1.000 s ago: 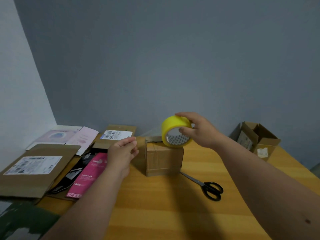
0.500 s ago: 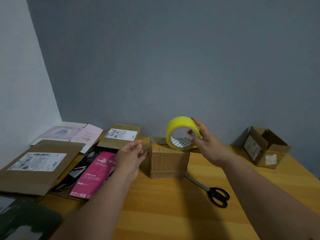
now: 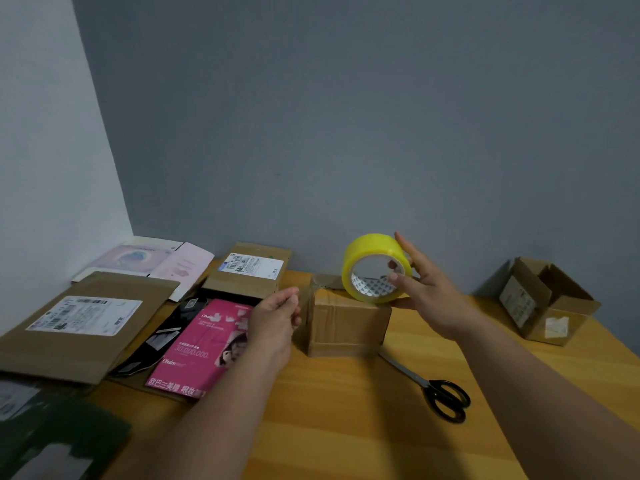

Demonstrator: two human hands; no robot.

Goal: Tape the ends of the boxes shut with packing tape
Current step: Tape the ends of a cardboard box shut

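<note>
Head view: right hand (image 3: 424, 296) grips the yellow packing tape roll (image 3: 375, 268), thumb hooked inside the core, fingers straight up along the far face; the roll stands on edge on the top right corner of the small cardboard box (image 3: 346, 320). Left hand (image 3: 277, 315) sits at the box's 9 o'clock, fingers loosely bent, holding nothing; whether it touches the box wall, cannot tell. No free tape end is visible. Risks, as judgement: with the box unbraced, pulling the roll could drag or tip this light box; a strip could fold onto itself; the roll sits near the corner and could slip off toward the scissors (image 3: 440, 393) at the box's 5 o'clock. An open carton (image 3: 547, 303) waits at 3 o'clock, well apart, on the wooden table (image 3: 346, 427).
</note>
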